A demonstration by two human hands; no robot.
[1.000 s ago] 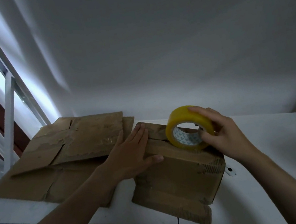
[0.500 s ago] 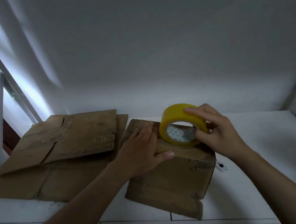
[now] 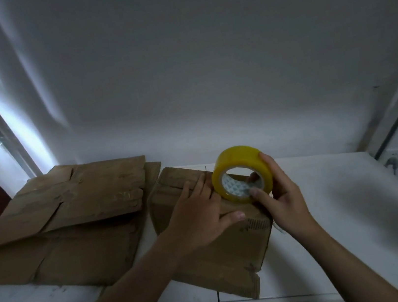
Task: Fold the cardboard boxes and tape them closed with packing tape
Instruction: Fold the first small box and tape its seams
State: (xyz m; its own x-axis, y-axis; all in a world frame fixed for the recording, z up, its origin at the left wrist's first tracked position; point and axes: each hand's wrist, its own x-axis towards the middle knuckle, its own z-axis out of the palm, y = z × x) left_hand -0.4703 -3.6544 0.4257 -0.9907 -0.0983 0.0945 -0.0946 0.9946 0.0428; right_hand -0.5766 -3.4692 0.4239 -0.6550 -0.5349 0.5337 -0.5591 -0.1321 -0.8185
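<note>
The box (image 3: 234,256) is brown corrugated cardboard, matt, scuffed and frayed at its edges; the flattened sheets (image 3: 73,216) at its nine o'clock are the same worn cardboard (creased, with faintly shiny patches); the tape roll (image 3: 239,159) is glossy yellow plastic film; the tabletop (image 3: 355,205) looks smooth, white and smudged; the wall (image 3: 206,72) at twelve o'clock is matt white.

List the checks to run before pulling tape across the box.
1. Left hand presses the box top flat: ok.
2. Right hand grips the roll: ok.
3. Roll stands on edge at the box top: ok.
4. Tape end stuck to the box: cannot tell.
5. Flaps meet under the left hand: cannot tell.
</note>
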